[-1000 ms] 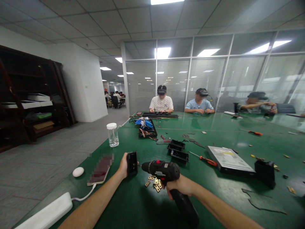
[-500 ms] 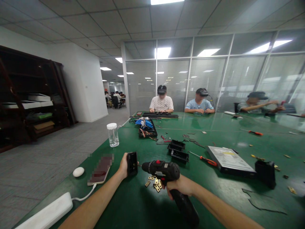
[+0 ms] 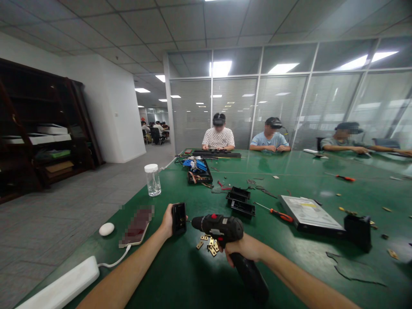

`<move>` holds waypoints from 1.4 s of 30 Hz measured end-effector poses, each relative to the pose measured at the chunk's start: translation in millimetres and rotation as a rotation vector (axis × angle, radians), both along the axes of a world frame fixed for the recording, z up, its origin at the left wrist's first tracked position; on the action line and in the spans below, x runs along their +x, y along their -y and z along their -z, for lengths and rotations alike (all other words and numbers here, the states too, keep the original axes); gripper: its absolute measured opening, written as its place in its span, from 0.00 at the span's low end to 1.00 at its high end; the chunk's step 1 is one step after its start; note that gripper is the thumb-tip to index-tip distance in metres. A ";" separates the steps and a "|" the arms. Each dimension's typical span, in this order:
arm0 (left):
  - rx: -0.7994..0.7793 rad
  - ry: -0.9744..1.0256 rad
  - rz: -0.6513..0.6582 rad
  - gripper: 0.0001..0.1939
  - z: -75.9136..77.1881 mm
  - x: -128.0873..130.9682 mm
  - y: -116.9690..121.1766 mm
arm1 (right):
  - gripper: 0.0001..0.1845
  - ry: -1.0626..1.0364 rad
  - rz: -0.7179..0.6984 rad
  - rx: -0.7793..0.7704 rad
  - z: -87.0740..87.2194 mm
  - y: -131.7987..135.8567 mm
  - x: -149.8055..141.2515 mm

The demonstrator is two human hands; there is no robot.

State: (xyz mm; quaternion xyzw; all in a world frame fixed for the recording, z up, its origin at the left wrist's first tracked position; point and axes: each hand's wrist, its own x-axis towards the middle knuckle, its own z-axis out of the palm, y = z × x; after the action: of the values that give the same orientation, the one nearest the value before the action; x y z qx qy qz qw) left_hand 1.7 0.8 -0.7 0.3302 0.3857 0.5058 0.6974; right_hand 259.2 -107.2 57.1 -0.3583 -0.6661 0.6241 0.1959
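My left hand is closed around a small black plastic box, its hollow side turned toward the drill. In my right hand is a black cordless drill with red buttons, gripped by its handle. The bit points left at the box's right side; whether it touches a screw inside cannot be made out. Several small brass plates lie on the green table below the drill. Beyond them sit black plastic housings, and an orange-handled screwdriver lies to their right.
A flat metal drive and a black box stand at right. On the left are a lidded clear jar, a phone, a white round case and a white power strip. Several people sit across the table.
My hands, the box and the drill hold almost the same positions. The person at far right has lowered their raised arms to the table. The view has shifted very slightly.
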 end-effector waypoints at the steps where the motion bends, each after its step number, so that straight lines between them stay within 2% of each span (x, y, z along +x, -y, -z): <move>1: 0.004 -0.001 0.002 0.21 0.7 -0.2 -0.3 | 0.10 -0.010 -0.003 -0.007 -0.4 0.3 0.0; 16: -0.026 -0.009 0.009 0.22 1.1 -0.2 0.2 | 0.10 0.034 0.029 -0.049 -1.0 -0.1 -1.2; 42: -0.004 -0.008 0.009 0.21 1.8 -0.9 -1.4 | 0.10 -0.017 0.003 -0.034 3.8 -1.7 0.5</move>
State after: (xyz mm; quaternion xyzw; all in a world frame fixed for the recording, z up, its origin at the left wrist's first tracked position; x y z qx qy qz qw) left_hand 0.8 2.3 -2.5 0.3325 0.3879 0.5005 0.6989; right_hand 259.7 -105.5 53.3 -0.3573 -0.6533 0.6379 0.1966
